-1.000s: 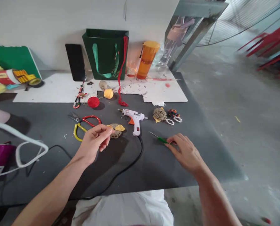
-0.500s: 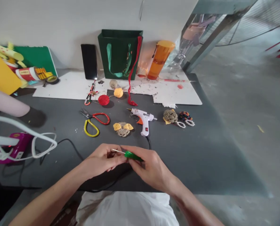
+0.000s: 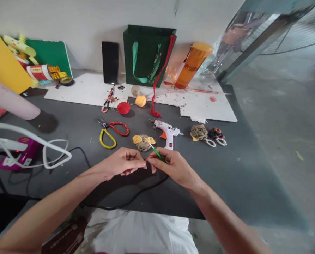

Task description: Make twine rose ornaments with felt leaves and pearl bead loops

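Note:
My right hand [image 3: 177, 167] is closed around a crochet hook with a green handle [image 3: 158, 154]; its thin metal shaft points up and left. Fingertip to fingertip with it, my left hand [image 3: 124, 162] is pinched closed. Whatever lies between those left fingers is too small and hidden to name. Just beyond the hands lies a beige crocheted piece with two yellow leaves [image 3: 142, 145], the hook's tip overlapping it in view. A white glue gun [image 3: 168, 133] rests to its right. Scissors with red and yellow handles [image 3: 107, 138] lie open on the left.
Yarn balls in red [image 3: 123, 108] and yellow [image 3: 140, 101] sit behind. A beige crocheted flower [image 3: 199, 132] and a dark multicoloured one [image 3: 216, 133] lie right. At the back stand a phone [image 3: 110, 62], a green paper bag [image 3: 144, 38] and an orange bottle [image 3: 193, 65]. Cables cross the left.
Both hands have moved up the table, towards the crocheted piece. The hook has turned from nearly level to pointing steeply up and left, its tip away from my left hand. The camera view has shifted.

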`<state>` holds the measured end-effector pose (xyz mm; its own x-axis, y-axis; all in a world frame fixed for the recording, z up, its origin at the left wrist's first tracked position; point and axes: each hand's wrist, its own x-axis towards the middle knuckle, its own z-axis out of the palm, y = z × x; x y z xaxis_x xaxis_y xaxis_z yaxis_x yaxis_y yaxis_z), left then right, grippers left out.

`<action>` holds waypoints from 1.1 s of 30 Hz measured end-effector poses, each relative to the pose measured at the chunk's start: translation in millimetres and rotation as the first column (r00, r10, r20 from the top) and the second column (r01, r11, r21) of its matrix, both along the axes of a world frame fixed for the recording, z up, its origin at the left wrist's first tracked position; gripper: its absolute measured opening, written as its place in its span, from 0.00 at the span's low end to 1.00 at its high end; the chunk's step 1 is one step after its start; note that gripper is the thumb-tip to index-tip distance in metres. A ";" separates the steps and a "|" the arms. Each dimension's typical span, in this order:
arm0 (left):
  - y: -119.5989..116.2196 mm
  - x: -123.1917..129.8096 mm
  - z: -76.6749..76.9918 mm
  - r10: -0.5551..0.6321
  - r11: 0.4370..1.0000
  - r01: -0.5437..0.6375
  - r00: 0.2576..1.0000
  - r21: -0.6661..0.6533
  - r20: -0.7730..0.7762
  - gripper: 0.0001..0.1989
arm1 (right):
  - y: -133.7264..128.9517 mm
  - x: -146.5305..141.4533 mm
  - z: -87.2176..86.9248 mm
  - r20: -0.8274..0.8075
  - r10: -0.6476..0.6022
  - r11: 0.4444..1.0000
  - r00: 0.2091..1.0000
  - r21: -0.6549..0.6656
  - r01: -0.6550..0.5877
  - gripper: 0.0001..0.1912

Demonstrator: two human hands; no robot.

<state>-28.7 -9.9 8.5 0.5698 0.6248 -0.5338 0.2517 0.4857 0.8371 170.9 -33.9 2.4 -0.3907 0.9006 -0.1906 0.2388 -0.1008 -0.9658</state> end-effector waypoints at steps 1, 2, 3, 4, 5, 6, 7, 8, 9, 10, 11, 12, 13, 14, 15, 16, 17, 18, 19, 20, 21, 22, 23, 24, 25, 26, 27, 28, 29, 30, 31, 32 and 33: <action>0.2 0.8 -0.7 0.002 1.000 -0.002 1.000 -0.005 0.003 0.15 | -0.3 -0.4 -1.9 0.001 -0.019 1.000 1.000 -0.005 0.019 0.11; 0.1 1.8 -1.6 0.003 1.000 -0.003 1.000 -0.010 0.005 0.15 | -0.6 -1.0 -3.8 0.000 -0.037 0.999 0.999 -0.010 0.037 0.11; 0.0 2.8 -2.6 0.003 1.000 -0.003 1.000 -0.012 0.006 0.15 | -0.7 -1.6 -5.4 0.002 -0.054 0.998 0.999 -0.013 0.054 0.12; 0.0 3.7 -3.7 0.004 1.000 -0.004 1.000 -0.011 0.006 0.15 | -0.5 -2.0 -6.7 0.006 -0.068 0.998 0.998 -0.009 0.068 0.13; 0.0 4.6 -4.8 0.009 1.000 -0.009 1.000 -0.009 0.006 0.15 | 0.1 -2.3 -7.6 0.012 -0.083 0.997 0.996 0.002 0.083 0.14; 0.3 5.4 -5.8 0.016 1.000 -0.016 1.000 -0.006 0.006 0.15 | 1.2 -2.4 -8.1 0.019 -0.098 0.995 0.995 0.014 0.097 0.15; 0.9 6.0 -6.4 0.026 1.000 -0.026 1.000 0.001 0.001 0.15 | 2.6 -2.2 -8.3 0.028 -0.113 0.993 0.993 0.030 0.112 0.15; 1.9 6.3 -6.7 0.036 0.999 -0.036 0.999 0.022 -0.010 0.14 | 4.2 -1.7 -8.3 0.042 -0.134 0.990 0.990 0.049 0.132 0.14; 3.4 6.4 -6.4 0.050 0.997 -0.048 0.998 0.064 -0.028 0.13 | 5.9 -1.0 -8.2 0.062 -0.159 0.985 0.985 0.070 0.155 0.14; 5.3 6.3 -5.8 0.072 0.989 -0.064 0.996 0.135 -0.053 0.12 | 7.2 -0.1 -8.2 0.083 -0.184 0.980 0.979 0.087 0.177 0.13; 7.7 6.2 -4.8 0.107 0.968 -0.084 0.990 0.237 -0.086 0.12 | 8.0 0.9 -8.4 0.099 -0.209 0.975 0.973 0.101 0.199 0.14; 10.4 6.1 -3.8 0.158 0.928 -0.105 0.980 0.358 -0.122 0.11 | 8.0 2.0 -9.0 0.103 -0.234 0.969 0.967 0.112 0.222 0.14; 13.4 6.2 -3.0 0.218 0.869 -0.119 0.964 0.480 -0.155 0.10 | 7.1 3.1 -10.0 0.094 -0.262 0.961 0.961 0.121 0.250 0.14; 16.4 6.6 -2.8 0.272 0.801 -0.119 0.945 0.586 -0.180 0.09 | 5.3 4.2 -11.3 0.073 -0.287 0.953 0.955 0.126 0.277 0.14; 19.2 7.2 -3.3 0.312 0.738 -0.109 0.930 0.666 -0.194 0.09 | 2.5 5.2 -12.9 0.041 -0.307 0.945 0.951 0.128 0.300 0.15; 21.9 8.2 -4.6 0.329 0.691 -0.094 0.924 0.717 -0.196 0.09 | -1.1 6.3 -14.6 0.004 -0.325 0.938 0.946 0.126 0.322 0.17; 24.1 9.3 -6.8 0.329 0.663 -0.084 0.925 0.744 -0.188 0.09 | -5.2 7.5 -16.3 -0.029 -0.338 0.933 0.941 0.117 0.339 0.20; 26.1 10.5 -9.8 0.322 0.649 -0.084 0.931 0.756 -0.174 0.08 | -9.6 8.9 -17.7 -0.056 -0.347 0.931 0.936 0.102 0.351 0.23; 27.7 11.5 -13.2 0.314 0.644 -0.088 0.936 0.760 -0.158 0.08 | -14.0 10.4 -18.6 -0.076 -0.353 0.930 0.933 0.081 0.359 0.24; 29.0 12.2 -16.8 0.312 0.644 -0.094 0.939 0.759 -0.147 0.08 | -18.1 12.1 -19.1 -0.091 -0.353 0.931 0.931 0.058 0.359 0.24; 30.2 12.6 -20.3 0.311 0.647 -0.097 0.939 0.756 -0.146 0.08 | -21.7 14.0 -18.9 -0.102 -0.346 0.936 0.933 0.031 0.351 0.23; 31.3 12.7 -23.5 0.310 0.653 -0.095 0.939 0.752 -0.150 0.08 | -24.7 16.0 -18.1 -0.118 -0.327 0.944 0.937 0.000 0.330 0.22; 32.2 12.5 -26.3 0.305 0.661 -0.091 0.940 0.745 -0.155 0.08 | -27.0 18.0 -16.7 -0.151 -0.292 0.956 0.944 -0.036 0.290 0.21; 33.1 12.0 -28.8 0.296 0.672 -0.087 0.942 0.736 -0.158 0.09 | -28.7 19.9 -14.8 -0.205 -0.246 0.969 0.947 -0.069 0.237 0.21; 33.8 11.4 -30.8 0.293 0.679 -0.091 0.943 0.728 -0.156 0.09 | -29.9 21.6 -12.6 -0.271 -0.197 0.980 0.942 -0.093 0.178 0.22; 34.3 10.8 -32.6 0.297 0.681 -0.100 0.943 0.726 -0.149 0.10 | -30.6 22.9 -10.4 -0.342 -0.148 0.987 0.928 -0.102 0.120 0.26; 34.7 10.1 -34.1 0.306 0.670 -0.113 0.942 0.734 -0.134 0.10 | -31.1 23.7 -8.2 -0.405 -0.104 0.993 0.908 -0.092 0.072 0.31; 34.9 9.5 -35.5 0.320 0.650 -0.127 0.940 0.749 -0.118 0.11 | -31.1 23.9 -6.2 -0.447 -0.066 0.997 0.892 -0.067 0.040 0.35; 34.9 9.0 -36.6 0.334 0.626 -0.137 0.937 0.767 -0.105 0.11 | -30.8 23.4 -4.5 -0.458 -0.048 0.999 0.888 -0.037 0.034 0.36; 34.8 8.5 -37.5 0.348 0.607 -0.147 0.932 0.781 -0.095 0.12 | -29.9 22.1 -3.1 -0.435 -0.056 0.998 0.899 -0.006 0.059 0.34; 34.7 8.1 -38.0 0.361 0.598 -0.154 0.928 0.786 -0.092 0.12 | -28.2 20.3 -1.9 -0.376 -0.092 0.994 0.922 0.026 0.109 0.28; 34.7 7.8 -38.2 0.374 0.599 -0.162 0.923 0.784 -0.096 0.13 | -25.6 18.0 -0.9 -0.287 -0.152 0.982 0.946 0.061 0.177 0.19; 34.8 7.5 -38.1 0.390 0.605 -0.170 0.915 0.778 -0.103 0.14 | -22.0 15.4 0.2 -0.182 -0.227 0.963 0.957 0.103 0.248 0.11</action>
<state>-21.2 24.9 -29.6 0.2200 0.9707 0.0962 0.4536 -0.1891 0.8709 186.3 -55.9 2.6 -0.1791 0.9836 -0.0227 0.0569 -0.0127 -0.9983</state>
